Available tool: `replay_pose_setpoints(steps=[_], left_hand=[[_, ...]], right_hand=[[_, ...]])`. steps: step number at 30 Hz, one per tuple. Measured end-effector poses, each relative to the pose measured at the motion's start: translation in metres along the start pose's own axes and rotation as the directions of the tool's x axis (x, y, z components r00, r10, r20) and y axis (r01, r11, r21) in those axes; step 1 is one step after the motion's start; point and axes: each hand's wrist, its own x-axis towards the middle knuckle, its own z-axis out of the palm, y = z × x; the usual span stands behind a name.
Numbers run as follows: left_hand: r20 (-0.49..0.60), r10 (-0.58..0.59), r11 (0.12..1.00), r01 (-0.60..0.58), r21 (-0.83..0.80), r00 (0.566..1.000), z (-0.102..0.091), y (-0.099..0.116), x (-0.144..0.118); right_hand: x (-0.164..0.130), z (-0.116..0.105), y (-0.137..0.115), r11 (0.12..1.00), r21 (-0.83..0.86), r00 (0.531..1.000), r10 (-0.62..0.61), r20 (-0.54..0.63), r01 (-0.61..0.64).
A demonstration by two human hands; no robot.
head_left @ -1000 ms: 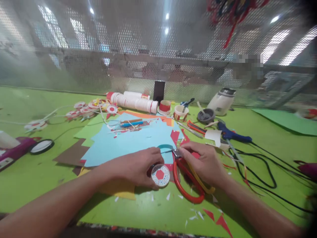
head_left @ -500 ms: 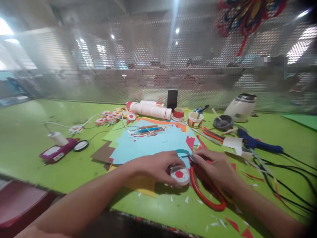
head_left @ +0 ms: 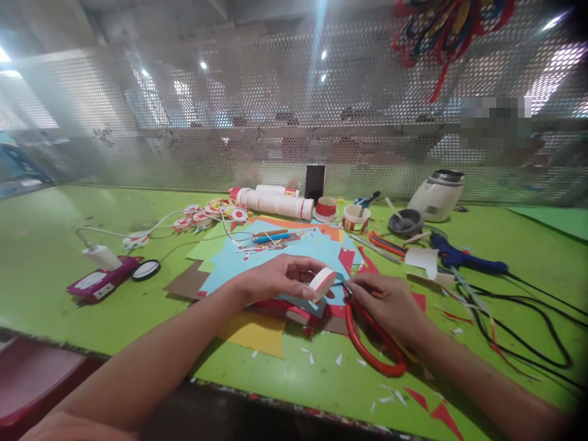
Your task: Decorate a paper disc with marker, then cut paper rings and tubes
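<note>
My left hand (head_left: 280,278) is closed on a small round white disc (head_left: 323,283) with a red line along its edge. The disc is tilted, so its white side wall faces me. Close by on the right, my right hand (head_left: 390,300) grips a pair of scissors (head_left: 390,369) with big red loop handles. The blades point left towards the disc and are partly hidden by my fingers. Beneath both hands lie light blue paper sheets (head_left: 248,260), with red pieces and a yellow sheet (head_left: 257,334) near the front.
A blue glue gun (head_left: 478,260) and black cables lie at the right. Behind the papers are a white roll (head_left: 275,203), paper cups and a pale jar (head_left: 436,195). A purple power strip (head_left: 103,278) sits left. Paper scraps dot the green table's front edge.
My left hand has lifted and turned the disc, from its red-hexagon face showing to its side wall showing. The scissors stay in my right hand, and the view has shifted slightly.
</note>
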Motion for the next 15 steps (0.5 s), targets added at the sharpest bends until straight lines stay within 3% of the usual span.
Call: replay_pose_setpoints(steps=[3,5,6,7,9,12,14,15], left_hand=[[0.015,0.008,0.993,-0.01,0.115,1.0,0.0,0.005,0.001],[-0.012,0.018,0.915,-0.011,0.403,1.0,-0.001,0.018,-0.002],[-0.047,0.036,0.802,-0.001,0.597,0.998,-0.003,0.026,-0.006],[-0.089,0.061,0.628,0.031,0.778,0.994,-0.007,0.035,-0.012],[-0.196,0.126,0.291,0.153,0.944,0.973,-0.022,0.052,-0.03],[-0.427,0.111,0.002,0.429,0.903,0.898,-0.058,0.068,-0.072],[-0.621,-0.016,-0.139,0.614,0.777,0.783,-0.087,0.071,-0.101],[-0.668,-0.047,-0.168,0.653,0.738,0.743,-0.1,0.07,-0.114]], right_hand=[[0.0,0.001,0.002,1.0,-0.014,1.0,0.0,0.016,0.0],[-0.001,0.002,0.002,1.0,-0.025,1.0,0.002,0.028,-0.001],[-0.002,0.002,0.002,1.0,-0.029,0.999,0.0,0.032,0.001],[-0.002,0.002,0.003,0.999,-0.033,0.999,-0.007,0.034,0.008],[-0.003,0.003,0.005,0.999,-0.032,0.999,-0.024,0.022,0.024],[-0.004,0.005,0.009,0.998,-0.026,0.998,-0.064,0.005,0.064],[-0.004,0.006,0.012,0.995,-0.03,0.996,-0.091,0.006,0.091],[-0.004,0.007,0.013,0.994,-0.035,0.995,-0.1,0.004,0.1]])
